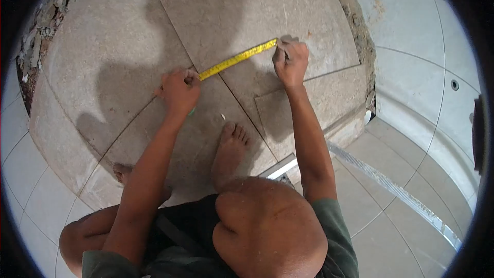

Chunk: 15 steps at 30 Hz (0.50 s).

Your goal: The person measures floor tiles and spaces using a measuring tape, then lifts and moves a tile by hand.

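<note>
A yellow tape measure [237,59] stretches at a slant over the brown floor tiles [288,5], between my two hands. My left hand [179,88] is closed around its lower left end, close to a joint between tiles. A bit of green [192,111] shows under the left wrist; I cannot tell whether it is part of the tape's case. At the upper right end, my right hand [292,62] pinches the blade between thumb and fingers. The blade lies on or just above the tiles.
A cut tile piece [309,105] lies right of my bare foot [231,149]. Rough mortar [366,46] edges the tiles beside the white tiled wall [411,31]. A long metal straightedge [396,190] rests on the lower floor at right. Rubble [43,31] lies at upper left.
</note>
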Available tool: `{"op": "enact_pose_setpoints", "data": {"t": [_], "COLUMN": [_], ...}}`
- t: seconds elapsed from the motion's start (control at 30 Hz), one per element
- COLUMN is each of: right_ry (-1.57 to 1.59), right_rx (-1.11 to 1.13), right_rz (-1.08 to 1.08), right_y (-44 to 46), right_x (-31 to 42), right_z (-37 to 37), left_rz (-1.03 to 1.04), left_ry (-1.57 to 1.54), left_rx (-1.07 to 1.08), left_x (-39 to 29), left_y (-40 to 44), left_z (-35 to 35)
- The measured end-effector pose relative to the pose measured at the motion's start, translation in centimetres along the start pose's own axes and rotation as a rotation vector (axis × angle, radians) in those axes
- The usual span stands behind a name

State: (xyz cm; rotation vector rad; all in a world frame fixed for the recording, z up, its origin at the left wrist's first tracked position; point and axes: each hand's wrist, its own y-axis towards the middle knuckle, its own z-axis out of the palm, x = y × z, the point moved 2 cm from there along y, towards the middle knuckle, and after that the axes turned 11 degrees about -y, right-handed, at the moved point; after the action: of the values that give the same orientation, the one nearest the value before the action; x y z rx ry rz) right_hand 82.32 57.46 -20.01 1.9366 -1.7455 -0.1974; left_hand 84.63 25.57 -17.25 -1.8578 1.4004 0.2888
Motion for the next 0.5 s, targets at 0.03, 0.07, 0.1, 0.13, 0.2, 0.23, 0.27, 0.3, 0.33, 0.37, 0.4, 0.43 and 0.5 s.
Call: {"op": "enact_pose_setpoints", "data": {"t": [0.03,0.07,0.1,0.13,0.2,0.23,0.27,0.3,0.33,0.37,0.4,0.43,0.5], "right_ry": [-0.018,-0.034,-0.003,0.004,0.005,-0.002,0.000,0.007,0.018,0.004,0.005,0.001,0.020], "right_rx": [0.022,0.028,0.050,0.024,0.015,0.053,0.061,0.047,0.021,0.034,0.011,0.002,0.039], "right_rz": [0.015,0.016,0.013,-0.001,-0.001,0.033,0.039,0.031,0.016,0.055,0.037,0.029,0.076], "right_y": [-0.3,0.3,0.3,1.2,0.7,0.6,-0.4,-0.5,0.0,0.0,0.9,1.3,0.9], "right_x": [0.1,0.2,0.3,0.2,0.2,0.1,0.2,0.1,0.2,0.4,0.4,0.5,0.6], "right_z": [-0.3,-0.4,-0.7,0.0,0.0,0.0,-0.6,-0.8,-0.6,-0.4,0.0,0.1,-0.3], "left_rz": [-0.006,-0.005,0.009,0.020,0.035,0.037,0.045,0.036,0.031,0.024,0.039,0.048,0.052], "left_ry": [-0.015,-0.036,-0.014,0.010,0.013,-0.012,-0.038,-0.026,-0.016,-0.004,-0.018,-0.030,-0.013], "left_rx": [0.002,-0.015,-0.018,-0.018,-0.019,-0.023,-0.035,-0.028,-0.035,-0.039,-0.055,-0.052,-0.050], "left_x": [0.3,0.3,-0.2,-0.6,-0.5,-0.1,0.1,0.0,-0.3,-0.3,-0.4,-0.2,1.1], "left_y": [0.2,0.8,1.2,0.9,0.7,0.6,0.5,0.4,0.4,0.6,1.1,1.2,0.2], "left_z": [0.1,0.0,-0.4,-0.6,-0.5,-0.3,-0.2,-0.1,-0.2,-0.3,-0.6,-0.4,0.7]}}
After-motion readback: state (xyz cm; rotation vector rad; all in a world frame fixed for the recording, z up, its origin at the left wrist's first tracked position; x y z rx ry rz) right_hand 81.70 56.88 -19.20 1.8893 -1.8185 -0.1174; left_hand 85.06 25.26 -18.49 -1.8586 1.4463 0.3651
